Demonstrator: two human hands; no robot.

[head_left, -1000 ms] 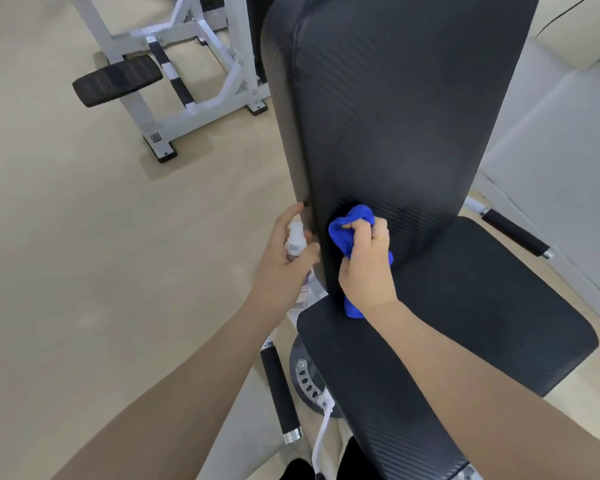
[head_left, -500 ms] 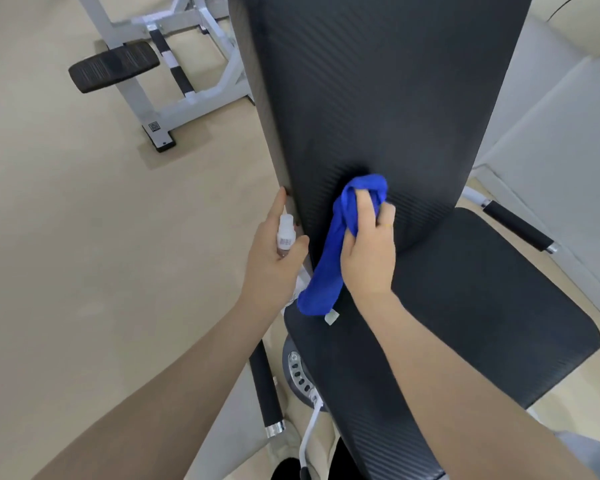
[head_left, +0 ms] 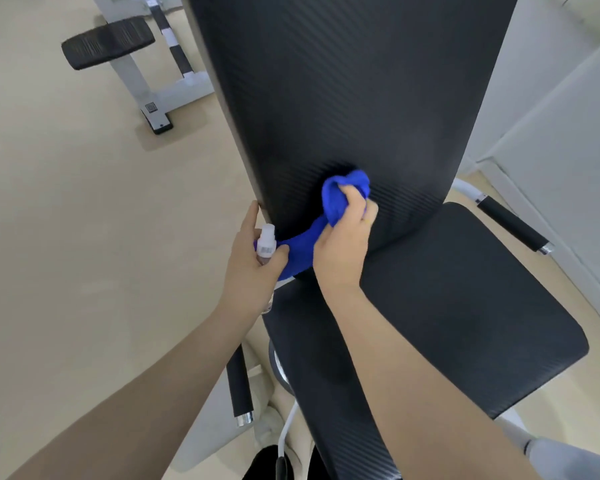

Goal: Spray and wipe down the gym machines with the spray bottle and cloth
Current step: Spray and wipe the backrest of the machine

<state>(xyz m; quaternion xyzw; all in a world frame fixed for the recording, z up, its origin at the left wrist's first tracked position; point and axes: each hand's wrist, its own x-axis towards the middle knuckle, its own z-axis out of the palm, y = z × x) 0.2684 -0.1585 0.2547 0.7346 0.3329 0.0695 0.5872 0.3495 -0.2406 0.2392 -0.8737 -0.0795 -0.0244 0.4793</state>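
A gym machine stands before me with a tall black textured back pad (head_left: 343, 81) and a black seat pad (head_left: 458, 317). My right hand (head_left: 343, 247) grips a bunched blue cloth (head_left: 340, 199) and presses it against the lower part of the back pad. The cloth's loose tail hangs down to the left, toward my other hand. My left hand (head_left: 253, 268) holds a small clear spray bottle (head_left: 266, 244) with a white cap, right beside the pad's left edge, index finger stretched up along that edge.
Black-grip handles stick out at the seat's left (head_left: 239, 386) and right (head_left: 513, 223). A white-framed bench with a black pad (head_left: 108, 41) stands on the beige floor at the upper left. A pale wall or panel (head_left: 568, 150) runs along the right.
My right hand has carried the cloth up the back pad from its base and slightly rightward, and the cloth's tail has unfurled. My left hand with the bottle stayed beside the pad's edge.
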